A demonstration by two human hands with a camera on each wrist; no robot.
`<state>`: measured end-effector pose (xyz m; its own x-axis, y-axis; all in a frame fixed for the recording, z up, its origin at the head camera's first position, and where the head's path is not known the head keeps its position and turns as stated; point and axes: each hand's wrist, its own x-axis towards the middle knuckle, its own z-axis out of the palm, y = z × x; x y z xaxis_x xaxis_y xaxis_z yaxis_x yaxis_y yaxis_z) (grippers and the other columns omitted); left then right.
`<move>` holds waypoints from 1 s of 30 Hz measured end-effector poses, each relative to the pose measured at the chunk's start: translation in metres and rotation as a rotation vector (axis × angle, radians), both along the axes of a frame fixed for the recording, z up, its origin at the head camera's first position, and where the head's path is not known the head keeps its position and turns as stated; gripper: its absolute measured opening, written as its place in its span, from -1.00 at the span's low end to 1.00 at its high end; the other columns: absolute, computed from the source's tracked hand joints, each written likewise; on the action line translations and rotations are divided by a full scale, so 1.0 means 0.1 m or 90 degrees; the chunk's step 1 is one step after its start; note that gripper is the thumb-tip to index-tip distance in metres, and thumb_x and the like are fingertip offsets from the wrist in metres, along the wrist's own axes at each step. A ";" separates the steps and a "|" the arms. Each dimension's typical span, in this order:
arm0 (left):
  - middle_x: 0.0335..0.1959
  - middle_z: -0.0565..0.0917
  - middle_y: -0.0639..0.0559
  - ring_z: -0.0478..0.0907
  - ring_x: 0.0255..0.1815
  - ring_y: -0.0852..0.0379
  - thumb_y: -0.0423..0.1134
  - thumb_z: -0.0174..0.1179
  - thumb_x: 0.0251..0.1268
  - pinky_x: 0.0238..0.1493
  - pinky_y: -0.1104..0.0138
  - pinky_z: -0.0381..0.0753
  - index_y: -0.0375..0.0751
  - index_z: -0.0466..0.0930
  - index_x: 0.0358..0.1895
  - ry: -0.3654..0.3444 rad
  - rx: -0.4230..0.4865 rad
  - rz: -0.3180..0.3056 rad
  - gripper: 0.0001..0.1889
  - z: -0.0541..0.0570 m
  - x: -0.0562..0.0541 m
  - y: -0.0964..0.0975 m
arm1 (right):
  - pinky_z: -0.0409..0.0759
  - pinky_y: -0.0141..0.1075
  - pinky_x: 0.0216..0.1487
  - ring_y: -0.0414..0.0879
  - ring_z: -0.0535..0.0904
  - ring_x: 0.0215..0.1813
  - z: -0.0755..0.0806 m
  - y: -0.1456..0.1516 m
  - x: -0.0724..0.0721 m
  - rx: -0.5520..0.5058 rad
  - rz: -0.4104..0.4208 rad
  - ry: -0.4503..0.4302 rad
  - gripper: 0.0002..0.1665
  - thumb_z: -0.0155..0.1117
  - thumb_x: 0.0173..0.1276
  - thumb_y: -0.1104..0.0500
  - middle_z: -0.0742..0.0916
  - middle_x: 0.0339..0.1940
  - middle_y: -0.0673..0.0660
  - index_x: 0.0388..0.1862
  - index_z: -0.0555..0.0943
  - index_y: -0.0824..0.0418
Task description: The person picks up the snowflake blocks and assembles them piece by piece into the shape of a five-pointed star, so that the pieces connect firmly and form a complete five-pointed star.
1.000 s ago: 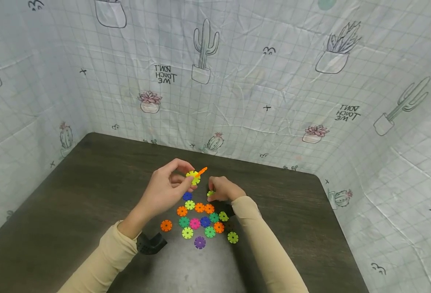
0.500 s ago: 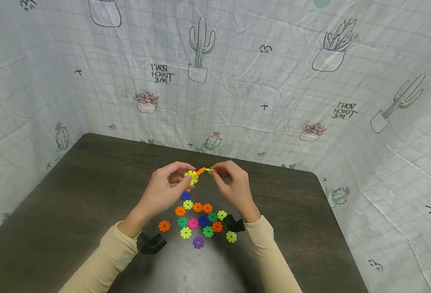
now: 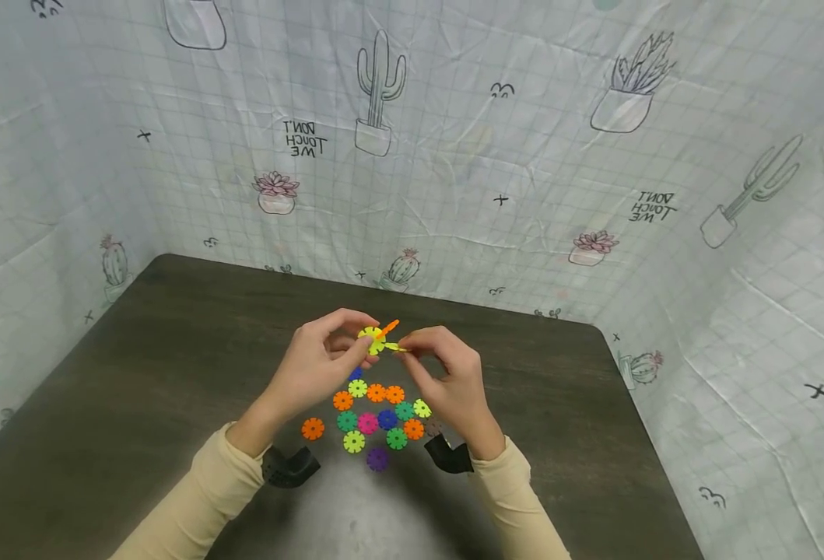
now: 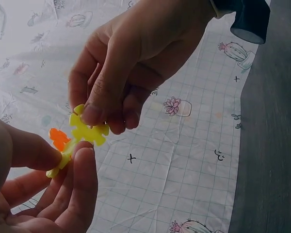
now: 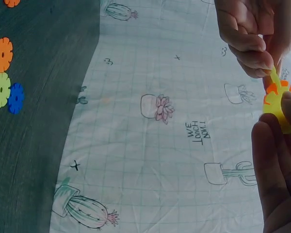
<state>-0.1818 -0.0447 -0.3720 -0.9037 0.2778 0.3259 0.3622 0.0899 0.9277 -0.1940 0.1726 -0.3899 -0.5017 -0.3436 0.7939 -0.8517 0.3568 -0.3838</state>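
Observation:
Above the table my left hand (image 3: 319,351) pinches a yellow notched snowflake disc (image 4: 67,154) between thumb and fingers. An orange notched disc (image 3: 390,327) is slotted into that disc and sticks out up and to the right. My right hand (image 3: 452,375) pinches a second yellow disc (image 4: 89,130), seen nearly edge-on in the head view. Its rim is right at the rim of the left hand's yellow disc, below the orange one. Thumb and fingertips cover part of each yellow disc.
Below the hands, several loose discs lie on the dark table (image 3: 229,327), among them a pink disc (image 3: 367,423), a purple disc (image 3: 377,459) and an orange disc (image 3: 313,428) off to the left. A printed curtain (image 3: 447,179) stands behind the table.
My right hand picked up a yellow disc from the table and raised it to the left hand. It first came near the orange disc, then moved down to the left hand's yellow disc.

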 end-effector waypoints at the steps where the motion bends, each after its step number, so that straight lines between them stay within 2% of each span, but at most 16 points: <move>1: -0.27 0.69 -0.17 0.77 -0.31 0.16 -0.32 0.21 0.48 -0.21 0.31 0.77 -0.25 0.61 0.10 -0.001 0.001 -0.002 -0.78 -0.01 0.00 0.00 | 0.68 -0.47 -0.12 -0.08 0.70 -0.26 0.00 0.00 0.00 0.000 -0.001 0.001 -0.74 0.45 0.20 0.48 0.74 -0.24 0.13 -0.18 0.68 0.24; 13: -0.20 0.76 -0.14 0.78 -0.29 0.14 -0.31 0.22 0.47 -0.22 0.33 0.77 -0.25 0.63 0.08 -0.008 -0.023 -0.009 -0.79 0.01 0.03 0.00 | 0.69 -0.44 -0.10 -0.07 0.72 -0.23 0.02 -0.04 0.04 0.014 -0.010 0.015 -0.75 0.46 0.22 0.46 0.75 -0.23 0.13 -0.17 0.69 0.23; 20: -0.30 0.73 -0.18 0.76 -0.38 0.10 -0.36 0.24 0.44 -0.25 0.24 0.78 -0.30 0.66 0.05 -0.043 0.005 -0.008 -0.80 0.03 0.03 0.00 | 0.71 -0.38 -0.14 -0.05 0.72 -0.26 0.02 -0.06 0.05 0.007 -0.027 0.038 -0.87 0.41 0.30 0.42 0.76 -0.29 0.16 -0.22 0.69 0.25; 26: -0.34 0.73 -0.22 0.76 -0.42 0.07 -0.39 0.25 0.42 -0.28 0.22 0.78 -0.31 0.69 0.03 -0.072 0.017 -0.001 -0.81 0.02 0.03 0.01 | 0.72 -0.37 -0.17 -0.06 0.73 -0.30 -0.02 -0.08 0.05 -0.009 -0.031 0.040 -0.81 0.41 0.24 0.49 0.75 -0.33 0.15 -0.27 0.69 0.24; 30: -0.34 0.72 -0.27 0.76 -0.42 0.00 -0.41 0.25 0.41 -0.28 0.23 0.78 -0.34 0.70 0.02 -0.095 0.021 -0.007 -0.81 -0.03 0.03 0.04 | 0.71 -0.39 -0.22 -0.07 0.72 -0.34 -0.08 -0.08 0.05 -0.018 -0.029 0.034 -0.78 0.44 0.19 0.52 0.74 -0.36 0.12 -0.31 0.68 0.24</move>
